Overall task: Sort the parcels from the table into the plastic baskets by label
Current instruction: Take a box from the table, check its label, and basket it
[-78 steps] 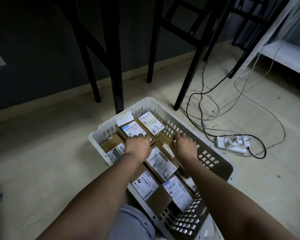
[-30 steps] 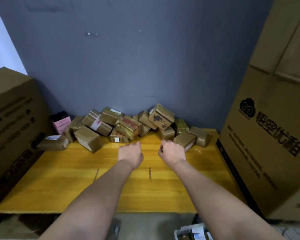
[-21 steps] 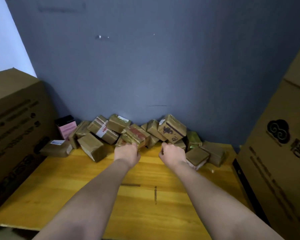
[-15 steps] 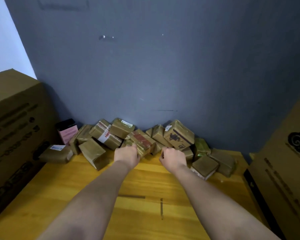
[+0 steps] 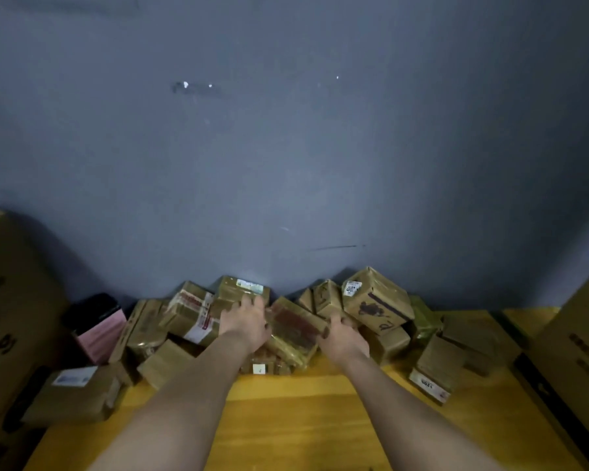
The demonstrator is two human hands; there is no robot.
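A heap of small brown taped parcels (image 5: 376, 300) lies along the back of the yellow wooden table (image 5: 303, 423), against the grey wall. In the middle of the heap sits a parcel with a dark red band (image 5: 295, 329). My left hand (image 5: 245, 324) is closed on its left end, and my right hand (image 5: 342, 339) is on its right end, so it is gripped between both. No plastic basket is in view.
A large cardboard box (image 5: 7, 317) stands at the table's left and another (image 5: 578, 351) at its right. A pink box with a black lid (image 5: 96, 331) stands at the heap's left end. Loose parcels lie at front left (image 5: 72, 392) and front right (image 5: 439, 368).
I have turned from the white basket of parcels on the floor to the table. Both hands reached forward across the table into the heap and closed on the red-banded parcel.
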